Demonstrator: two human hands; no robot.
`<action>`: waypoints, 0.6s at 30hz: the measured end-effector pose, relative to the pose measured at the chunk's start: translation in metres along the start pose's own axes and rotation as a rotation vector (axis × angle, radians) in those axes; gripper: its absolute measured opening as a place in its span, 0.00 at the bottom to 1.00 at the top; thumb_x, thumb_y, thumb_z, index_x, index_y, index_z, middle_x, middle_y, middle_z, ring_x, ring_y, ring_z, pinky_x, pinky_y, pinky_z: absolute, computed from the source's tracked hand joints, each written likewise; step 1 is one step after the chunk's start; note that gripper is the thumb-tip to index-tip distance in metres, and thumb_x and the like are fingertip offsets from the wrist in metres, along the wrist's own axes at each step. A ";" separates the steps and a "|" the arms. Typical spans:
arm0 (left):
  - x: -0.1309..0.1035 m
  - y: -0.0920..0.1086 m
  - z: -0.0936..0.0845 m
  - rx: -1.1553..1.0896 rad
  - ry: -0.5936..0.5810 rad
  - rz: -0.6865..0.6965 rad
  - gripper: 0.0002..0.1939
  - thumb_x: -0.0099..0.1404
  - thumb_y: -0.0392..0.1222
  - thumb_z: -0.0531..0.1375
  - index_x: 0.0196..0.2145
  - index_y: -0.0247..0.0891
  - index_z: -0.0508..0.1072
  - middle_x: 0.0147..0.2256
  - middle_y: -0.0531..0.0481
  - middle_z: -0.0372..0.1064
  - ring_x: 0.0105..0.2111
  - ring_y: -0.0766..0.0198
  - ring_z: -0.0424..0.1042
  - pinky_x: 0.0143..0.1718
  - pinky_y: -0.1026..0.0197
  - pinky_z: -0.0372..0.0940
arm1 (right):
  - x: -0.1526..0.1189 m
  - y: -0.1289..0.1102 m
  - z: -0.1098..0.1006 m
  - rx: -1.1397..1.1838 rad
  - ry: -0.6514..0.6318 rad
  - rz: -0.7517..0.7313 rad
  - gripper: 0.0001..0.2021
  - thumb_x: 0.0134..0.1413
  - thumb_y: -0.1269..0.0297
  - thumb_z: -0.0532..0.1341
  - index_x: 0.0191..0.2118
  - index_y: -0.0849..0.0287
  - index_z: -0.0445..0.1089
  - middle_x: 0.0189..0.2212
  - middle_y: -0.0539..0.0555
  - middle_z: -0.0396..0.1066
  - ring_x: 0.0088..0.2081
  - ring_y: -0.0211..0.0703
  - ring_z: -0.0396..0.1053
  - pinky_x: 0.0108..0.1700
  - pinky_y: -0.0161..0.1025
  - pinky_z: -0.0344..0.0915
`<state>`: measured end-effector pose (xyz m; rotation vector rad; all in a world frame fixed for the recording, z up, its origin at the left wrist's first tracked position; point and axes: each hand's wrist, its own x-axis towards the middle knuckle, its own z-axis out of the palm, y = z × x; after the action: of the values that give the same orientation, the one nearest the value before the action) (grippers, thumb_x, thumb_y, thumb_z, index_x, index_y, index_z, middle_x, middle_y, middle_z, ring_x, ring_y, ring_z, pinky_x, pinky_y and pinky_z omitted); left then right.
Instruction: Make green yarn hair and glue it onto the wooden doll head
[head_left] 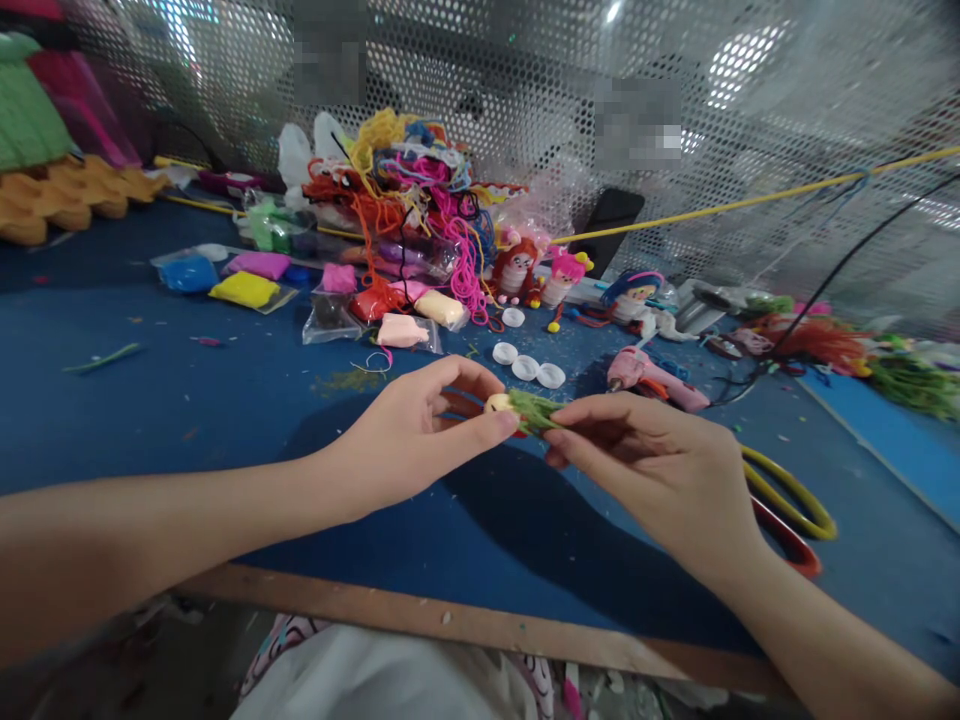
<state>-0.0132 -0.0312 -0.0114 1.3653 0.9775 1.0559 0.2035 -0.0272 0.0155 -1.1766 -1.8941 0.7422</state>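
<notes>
A small doll head [498,403], pale cream with a dark mark on it, is pinched between the thumb and fingers of my left hand [442,420]. Green yarn hair [534,410] spreads from the head toward the right. The thumb and index finger of my right hand [637,450] close on the loose end of that yarn. Something red shows just under the head, mostly hidden. Both hands hold the piece above the blue table [360,530]. Scissors with yellow and red handles [795,500] lie partly behind my right wrist.
Behind my hands lie white caps [526,368] and a pink glue gun [656,378]. Farther back are bagged clay [247,289], a yarn heap [420,160] and several finished dolls [517,268]. A black cable [832,270] runs at the right. The wooden table edge [450,615] is nearest me.
</notes>
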 end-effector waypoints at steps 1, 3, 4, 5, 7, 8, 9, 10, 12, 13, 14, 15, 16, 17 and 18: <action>0.000 -0.001 0.000 -0.004 -0.001 -0.003 0.14 0.62 0.50 0.66 0.40 0.40 0.72 0.40 0.48 0.74 0.40 0.60 0.75 0.39 0.61 0.67 | 0.000 0.000 0.000 -0.003 0.001 -0.006 0.06 0.53 0.59 0.68 0.35 0.54 0.77 0.26 0.51 0.79 0.24 0.42 0.77 0.30 0.38 0.78; 0.001 -0.002 0.000 -0.010 0.001 -0.014 0.15 0.60 0.50 0.67 0.40 0.40 0.72 0.39 0.50 0.74 0.39 0.61 0.74 0.38 0.62 0.67 | -0.001 0.000 0.000 -0.014 -0.001 -0.021 0.05 0.54 0.61 0.67 0.35 0.55 0.77 0.26 0.51 0.79 0.24 0.42 0.77 0.30 0.37 0.78; 0.002 -0.003 0.000 -0.010 0.003 -0.017 0.16 0.60 0.50 0.68 0.40 0.40 0.72 0.38 0.50 0.74 0.38 0.62 0.74 0.37 0.62 0.67 | -0.001 0.000 0.000 -0.023 -0.003 -0.029 0.05 0.54 0.61 0.67 0.36 0.54 0.77 0.27 0.51 0.79 0.24 0.42 0.77 0.29 0.37 0.78; 0.002 -0.003 0.000 -0.006 0.005 -0.020 0.16 0.59 0.50 0.68 0.40 0.40 0.72 0.38 0.51 0.74 0.38 0.62 0.74 0.37 0.63 0.67 | -0.001 0.000 0.000 -0.037 -0.004 -0.040 0.05 0.54 0.62 0.67 0.36 0.54 0.77 0.27 0.50 0.79 0.24 0.41 0.77 0.29 0.37 0.77; 0.003 -0.004 0.000 0.008 0.006 -0.020 0.16 0.59 0.50 0.69 0.39 0.40 0.72 0.38 0.50 0.74 0.38 0.61 0.74 0.37 0.62 0.67 | -0.001 0.000 0.000 -0.083 -0.001 -0.072 0.04 0.54 0.62 0.67 0.36 0.53 0.78 0.28 0.50 0.79 0.25 0.41 0.77 0.30 0.37 0.77; 0.003 -0.004 0.000 0.014 0.007 -0.015 0.16 0.59 0.50 0.68 0.39 0.40 0.72 0.38 0.50 0.74 0.38 0.61 0.74 0.38 0.62 0.67 | -0.001 0.001 0.000 -0.113 0.002 -0.091 0.04 0.54 0.63 0.67 0.37 0.53 0.78 0.29 0.50 0.80 0.26 0.41 0.77 0.31 0.38 0.77; 0.003 -0.004 -0.001 0.020 0.006 -0.010 0.16 0.59 0.50 0.68 0.40 0.40 0.72 0.38 0.50 0.74 0.38 0.61 0.74 0.38 0.61 0.67 | -0.002 0.001 -0.001 -0.145 0.007 -0.113 0.04 0.54 0.63 0.67 0.37 0.52 0.78 0.30 0.49 0.80 0.27 0.41 0.77 0.33 0.39 0.77; 0.003 -0.004 -0.001 0.025 0.004 -0.005 0.16 0.60 0.50 0.68 0.40 0.40 0.72 0.38 0.49 0.74 0.38 0.61 0.74 0.39 0.61 0.67 | -0.002 0.001 -0.001 -0.178 0.010 -0.137 0.04 0.55 0.63 0.67 0.38 0.52 0.78 0.31 0.49 0.80 0.28 0.42 0.77 0.34 0.39 0.77; 0.003 -0.004 -0.001 0.035 -0.001 0.006 0.15 0.61 0.49 0.67 0.40 0.39 0.72 0.38 0.49 0.74 0.38 0.61 0.74 0.39 0.60 0.67 | -0.003 0.001 -0.002 -0.241 0.013 -0.201 0.05 0.56 0.64 0.66 0.39 0.51 0.78 0.34 0.50 0.81 0.31 0.43 0.78 0.36 0.40 0.77; 0.003 -0.004 -0.001 0.041 -0.003 0.009 0.14 0.61 0.49 0.67 0.39 0.39 0.72 0.37 0.49 0.74 0.37 0.61 0.74 0.39 0.60 0.67 | -0.003 0.001 -0.002 -0.271 0.013 -0.237 0.05 0.57 0.64 0.66 0.39 0.50 0.78 0.35 0.50 0.81 0.32 0.43 0.78 0.36 0.40 0.76; 0.003 -0.004 -0.001 0.047 -0.006 0.010 0.14 0.61 0.49 0.67 0.39 0.39 0.72 0.37 0.49 0.74 0.37 0.61 0.74 0.39 0.60 0.67 | -0.003 0.001 -0.003 -0.300 0.017 -0.275 0.05 0.57 0.64 0.66 0.40 0.50 0.78 0.36 0.49 0.81 0.33 0.43 0.78 0.37 0.40 0.76; 0.003 -0.004 -0.001 0.052 -0.007 0.009 0.14 0.61 0.49 0.67 0.39 0.39 0.72 0.37 0.49 0.74 0.37 0.61 0.74 0.39 0.60 0.67 | -0.004 0.001 -0.003 -0.326 0.022 -0.311 0.06 0.58 0.65 0.66 0.40 0.49 0.78 0.36 0.49 0.81 0.33 0.43 0.78 0.37 0.40 0.75; 0.003 -0.004 -0.001 0.056 -0.008 0.006 0.14 0.61 0.49 0.67 0.40 0.39 0.72 0.37 0.49 0.74 0.37 0.61 0.74 0.39 0.60 0.67 | -0.004 0.001 -0.003 -0.349 0.031 -0.342 0.06 0.58 0.65 0.65 0.41 0.49 0.78 0.36 0.49 0.81 0.33 0.43 0.78 0.38 0.40 0.75; 0.003 -0.005 -0.001 0.059 -0.010 0.003 0.14 0.61 0.49 0.67 0.40 0.39 0.72 0.37 0.50 0.74 0.37 0.61 0.74 0.39 0.60 0.67 | -0.005 0.001 -0.002 -0.367 0.037 -0.368 0.06 0.58 0.66 0.65 0.41 0.49 0.77 0.36 0.49 0.81 0.33 0.43 0.78 0.38 0.40 0.75; 0.003 -0.005 -0.001 0.061 -0.013 -0.001 0.14 0.61 0.49 0.67 0.40 0.39 0.72 0.37 0.50 0.74 0.37 0.61 0.74 0.39 0.60 0.67 | -0.006 0.001 -0.002 -0.382 0.044 -0.390 0.06 0.59 0.66 0.65 0.41 0.49 0.77 0.36 0.49 0.81 0.33 0.43 0.78 0.38 0.40 0.75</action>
<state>-0.0138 -0.0278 -0.0163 1.4197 1.0080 1.0223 0.2069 -0.0320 0.0137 -0.9829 -2.1990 0.1454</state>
